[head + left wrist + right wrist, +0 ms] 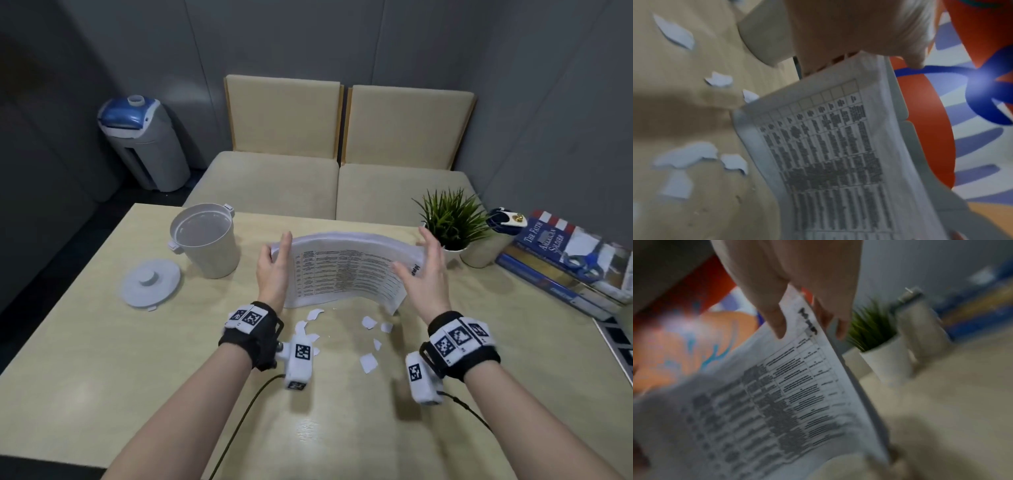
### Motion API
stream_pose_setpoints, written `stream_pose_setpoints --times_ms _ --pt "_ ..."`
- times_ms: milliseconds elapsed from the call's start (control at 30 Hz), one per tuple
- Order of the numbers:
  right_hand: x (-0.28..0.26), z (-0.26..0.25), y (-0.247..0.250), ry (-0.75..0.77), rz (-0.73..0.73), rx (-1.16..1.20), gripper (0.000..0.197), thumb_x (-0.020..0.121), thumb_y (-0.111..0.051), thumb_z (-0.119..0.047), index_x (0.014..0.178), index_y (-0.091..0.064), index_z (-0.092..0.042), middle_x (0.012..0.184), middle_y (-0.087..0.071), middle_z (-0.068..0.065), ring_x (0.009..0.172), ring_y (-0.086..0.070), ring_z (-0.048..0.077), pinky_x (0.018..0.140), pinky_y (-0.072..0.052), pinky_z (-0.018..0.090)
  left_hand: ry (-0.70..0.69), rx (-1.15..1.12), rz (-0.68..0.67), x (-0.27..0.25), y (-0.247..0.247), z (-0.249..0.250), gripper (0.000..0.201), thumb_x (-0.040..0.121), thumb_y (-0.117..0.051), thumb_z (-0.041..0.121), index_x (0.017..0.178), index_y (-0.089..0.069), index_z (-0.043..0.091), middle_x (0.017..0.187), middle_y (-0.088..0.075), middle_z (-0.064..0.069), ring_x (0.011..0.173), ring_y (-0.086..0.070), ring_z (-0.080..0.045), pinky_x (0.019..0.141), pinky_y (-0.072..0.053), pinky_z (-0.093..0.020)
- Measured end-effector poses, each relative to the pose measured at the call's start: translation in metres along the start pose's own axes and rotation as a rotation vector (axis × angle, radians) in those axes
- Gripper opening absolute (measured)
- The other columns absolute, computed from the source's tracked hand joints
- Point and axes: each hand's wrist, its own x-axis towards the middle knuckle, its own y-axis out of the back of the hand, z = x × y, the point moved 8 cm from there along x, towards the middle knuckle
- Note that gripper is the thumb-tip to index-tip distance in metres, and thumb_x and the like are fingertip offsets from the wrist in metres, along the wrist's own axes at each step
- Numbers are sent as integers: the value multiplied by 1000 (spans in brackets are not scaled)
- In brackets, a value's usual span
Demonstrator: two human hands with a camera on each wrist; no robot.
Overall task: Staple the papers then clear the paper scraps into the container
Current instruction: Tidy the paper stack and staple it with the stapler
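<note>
Head view: you had the papers (346, 270) stood on their long edge on the table (85, 342), bowed, long axis running left-right btwn your hands; left hand (274, 270) flat vs the left end, right hand (424, 274) pinching the right end. Scraps (368, 362) lay nearer you; container (205, 245) sat open, just beyond your left hand. Left wrist: fingers straight on the paper edge. Right wrist: thumb (774, 319) in front, fingers behind, gripping the sheets. No stapler that I could make out.

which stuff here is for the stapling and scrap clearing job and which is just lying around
For the job:
papers, held upright between left hand and right hand
scraps on the table
container, open
lid, lying beside it

Just lying about:
plant
books
scissors on the books
water dispenser
</note>
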Motion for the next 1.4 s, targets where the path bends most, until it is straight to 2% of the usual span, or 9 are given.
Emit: stream_pose_setpoints --times_ms 167,367,467,600,800,933,1166,1300,1400 --pt "-1 -20 -9 348 -19 -627 56 92 -54 -29 144 -35 -32 142 -41 5 114 -52 24 98 -41 44 45 7 116 7 -2 4 104 61 -55 81 130 -46 4 135 -55 -11 124 -52 -28 108 -39 -46" --pt "0 -9 -11 378 36 -888 52 82 -58 -9 132 -51 -17 126 -58 5 125 -48 28 111 -10 65 -120 61 122 13 -3 14 18 86 -60 40 82 -51 25 86 -56 6 88 -53 -20 79 -42 -33" --pt "2 -11 -13 339 14 -899 57 73 -53 5 126 -53 -16 106 -58 7 114 -52 29 112 -7 65 -291 165 106 14 -4 34 8 91 -54 29 93 -55 21 88 -58 12 89 -56 -17 84 -44 -34" --pt "10 -7 -17 272 -47 -893 52 75 -45 5 122 -51 -17 102 -53 5 107 -51 27 114 -3 61 -590 1023 135 6 -32 61 36 96 -36 44 93 -62 20 97 -62 -2 97 -55 -26 94 -32 -42" --pt "14 -6 -19 204 -80 -835 42 81 -41 1 118 -50 -17 109 -53 6 112 -49 27 114 -4 59 -901 1518 -478 -45 -143 44 31 89 -47 31 114 -47 12 106 -58 -8 99 -56 -27 96 -36 -44" --pt "16 -4 -9 140 -73 -682 40 87 -41 -5 125 -48 -18 119 -49 8 119 -44 28 112 -17 52 -913 1643 -453 -48 -160 43 43 79 -51 -1 119 -38 11 102 -63 -10 90 -60 -29 82 -38 -39" --pt "-6 59 8 -412 22 93 92 81 -71 -16 151 -11 -15 154 -18 15 141 -26 32 114 -26 43 -870 1163 -315 -33 -104 115 32 84 -49 1 113 -47 12 99 -66 -11 85 -59 -30 73 -40 -36" --pt "7 34 -21 -459 -207 464 70 86 -66 -16 145 -29 -16 137 -47 -2 132 -40 19 98 -34 33 -505 528 -368 -4 -52 117 38 91 -49 1 127 -49 14 111 -64 -2 87 -63 -15 67 -52 -15" --pt "22 -3 -35 -349 -311 574 50 88 -61 -7 135 -45 -9 130 -60 6 122 -54 25 94 -45 33 -311 215 -371 1 -33 87 41 92 -51 1 130 -45 13 125 -60 -7 109 -61 -19 93 -52 -34"
